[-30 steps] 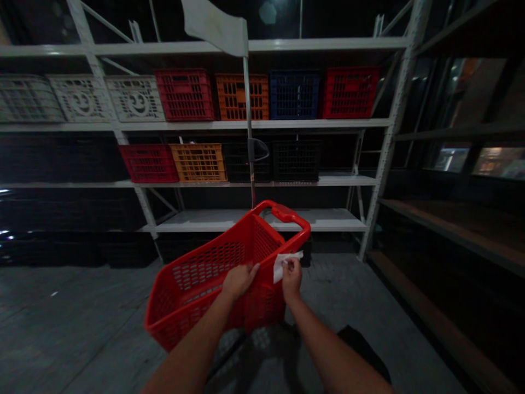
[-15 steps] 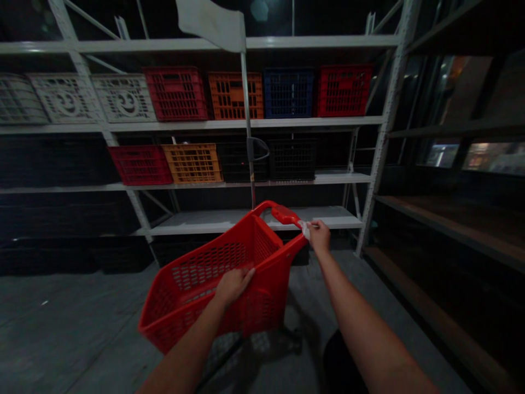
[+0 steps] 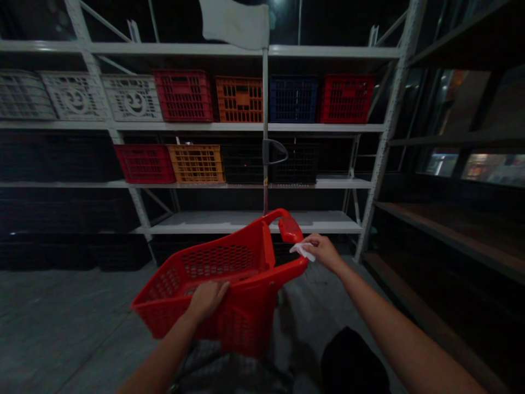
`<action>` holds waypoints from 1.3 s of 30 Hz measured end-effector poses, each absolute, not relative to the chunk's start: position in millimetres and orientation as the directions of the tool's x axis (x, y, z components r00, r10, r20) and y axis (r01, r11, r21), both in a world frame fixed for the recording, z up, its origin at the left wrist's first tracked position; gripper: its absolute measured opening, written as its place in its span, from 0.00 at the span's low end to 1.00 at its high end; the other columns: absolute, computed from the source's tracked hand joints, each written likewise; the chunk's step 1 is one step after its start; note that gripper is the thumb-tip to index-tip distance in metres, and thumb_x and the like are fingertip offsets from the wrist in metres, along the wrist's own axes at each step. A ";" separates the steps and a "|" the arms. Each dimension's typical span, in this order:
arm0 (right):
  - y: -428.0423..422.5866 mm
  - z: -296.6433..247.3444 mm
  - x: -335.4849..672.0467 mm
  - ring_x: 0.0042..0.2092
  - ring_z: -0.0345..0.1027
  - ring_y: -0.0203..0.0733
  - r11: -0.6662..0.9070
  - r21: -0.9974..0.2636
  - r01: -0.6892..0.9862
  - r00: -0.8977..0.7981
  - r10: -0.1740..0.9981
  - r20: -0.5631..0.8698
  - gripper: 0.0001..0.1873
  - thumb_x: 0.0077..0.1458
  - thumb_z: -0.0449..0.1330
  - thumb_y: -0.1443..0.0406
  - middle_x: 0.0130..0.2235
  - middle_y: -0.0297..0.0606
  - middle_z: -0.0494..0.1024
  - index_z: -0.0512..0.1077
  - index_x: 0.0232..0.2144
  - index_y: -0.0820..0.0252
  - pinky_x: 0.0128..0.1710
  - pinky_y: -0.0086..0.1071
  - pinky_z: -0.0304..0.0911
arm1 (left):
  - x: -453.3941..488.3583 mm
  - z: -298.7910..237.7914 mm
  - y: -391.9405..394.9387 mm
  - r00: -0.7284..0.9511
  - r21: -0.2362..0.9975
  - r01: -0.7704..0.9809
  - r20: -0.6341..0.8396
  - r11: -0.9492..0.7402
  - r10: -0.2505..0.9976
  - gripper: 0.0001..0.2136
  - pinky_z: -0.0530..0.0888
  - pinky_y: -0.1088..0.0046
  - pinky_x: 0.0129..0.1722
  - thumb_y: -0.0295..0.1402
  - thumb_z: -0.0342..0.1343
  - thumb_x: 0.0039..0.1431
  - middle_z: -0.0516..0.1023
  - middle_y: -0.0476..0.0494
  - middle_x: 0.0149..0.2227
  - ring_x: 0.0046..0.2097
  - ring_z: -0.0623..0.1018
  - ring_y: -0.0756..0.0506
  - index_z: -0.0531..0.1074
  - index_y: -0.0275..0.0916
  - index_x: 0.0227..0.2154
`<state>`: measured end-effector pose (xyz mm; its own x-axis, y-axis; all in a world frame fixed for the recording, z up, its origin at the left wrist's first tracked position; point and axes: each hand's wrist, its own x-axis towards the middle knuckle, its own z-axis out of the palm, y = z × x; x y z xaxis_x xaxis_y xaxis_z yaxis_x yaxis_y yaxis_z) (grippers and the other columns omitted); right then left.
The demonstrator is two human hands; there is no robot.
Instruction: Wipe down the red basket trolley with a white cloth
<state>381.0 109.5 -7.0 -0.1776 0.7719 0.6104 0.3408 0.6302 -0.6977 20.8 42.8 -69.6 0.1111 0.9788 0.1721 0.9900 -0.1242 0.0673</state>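
A red plastic shopping basket (image 3: 229, 268) on wheels stands tilted on the floor in front of me. My left hand (image 3: 207, 298) is closed over its near rim. My right hand (image 3: 322, 250) pinches a small white cloth (image 3: 301, 250) against the basket's red handle (image 3: 287, 227) at the far right corner. A thin metal pole (image 3: 264, 126) with a white flag (image 3: 235, 22) and a dark grip rises from behind the basket.
White metal shelving (image 3: 246, 127) fills the wall ahead, holding white, red, orange, blue and black crates (image 3: 240, 98) on two levels. A darker wooden shelf unit (image 3: 455, 230) runs along the right. Grey concrete floor (image 3: 61, 323) lies to the left.
The basket has turned and tipped, its handle swinging right. My right hand with the cloth went from the near rim out to the handle and now sits just below it. My left hand kept its hold.
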 end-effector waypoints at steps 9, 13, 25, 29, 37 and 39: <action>124.8 18.7 347.6 0.31 0.63 0.38 0.601 -0.596 0.532 -0.117 0.749 0.652 0.05 0.47 0.54 0.69 0.27 0.35 0.71 0.70 0.24 0.62 0.32 0.29 0.58 | 7.3 -74.5 41.4 0.032 0.100 0.994 0.203 -0.053 0.979 0.29 0.66 0.70 0.37 0.45 0.27 0.61 0.77 0.36 0.31 0.36 0.76 0.44 0.72 0.35 0.27; 88.7 17.4 357.3 0.26 0.63 0.34 0.649 -0.654 0.388 -0.496 0.745 0.445 0.03 0.45 0.59 0.67 0.24 0.31 0.71 0.71 0.24 0.62 0.26 0.25 0.56 | -1.8 -72.4 39.8 0.032 0.112 0.992 0.225 -0.058 0.974 0.29 0.67 0.68 0.37 0.44 0.28 0.61 0.77 0.36 0.29 0.35 0.76 0.43 0.72 0.34 0.25; 112.1 64.7 313.6 0.37 0.64 0.41 0.816 0.074 0.573 -0.806 0.545 0.232 0.08 0.52 0.54 0.71 0.32 0.41 0.74 0.73 0.28 0.63 0.38 0.31 0.55 | 135.0 -28.7 1.2 0.360 0.123 0.840 0.603 -0.529 0.712 0.22 0.65 0.63 0.47 0.49 0.45 0.55 0.72 0.40 0.44 0.46 0.70 0.43 0.65 0.38 0.46; 120.1 73.3 315.4 0.33 0.65 0.41 0.813 0.094 0.574 -0.819 0.572 0.047 0.07 0.48 0.56 0.72 0.29 0.41 0.75 0.74 0.26 0.63 0.33 0.30 0.56 | 164.8 -43.2 15.9 0.263 0.076 0.912 0.647 -0.404 0.716 0.23 0.67 0.63 0.42 0.49 0.44 0.55 0.72 0.39 0.39 0.41 0.71 0.42 0.66 0.36 0.43; 99.8 78.5 310.7 0.26 0.64 0.31 0.787 -0.120 0.605 -0.790 0.575 -0.215 0.07 0.46 0.57 0.72 0.26 0.32 0.75 0.74 0.29 0.62 0.24 0.22 0.54 | 152.6 -56.4 26.1 0.297 0.008 0.906 0.701 -0.424 0.648 0.24 0.66 0.62 0.44 0.50 0.43 0.55 0.71 0.37 0.41 0.43 0.70 0.41 0.64 0.34 0.44; 90.7 72.6 313.7 0.26 0.64 0.31 0.747 -0.268 0.609 -0.790 0.600 -0.125 0.06 0.47 0.57 0.71 0.27 0.32 0.74 0.73 0.29 0.64 0.24 0.21 0.55 | 147.4 -55.0 24.8 0.302 0.029 0.894 0.697 -0.447 0.651 0.23 0.67 0.62 0.44 0.49 0.43 0.55 0.70 0.38 0.41 0.44 0.70 0.42 0.63 0.35 0.44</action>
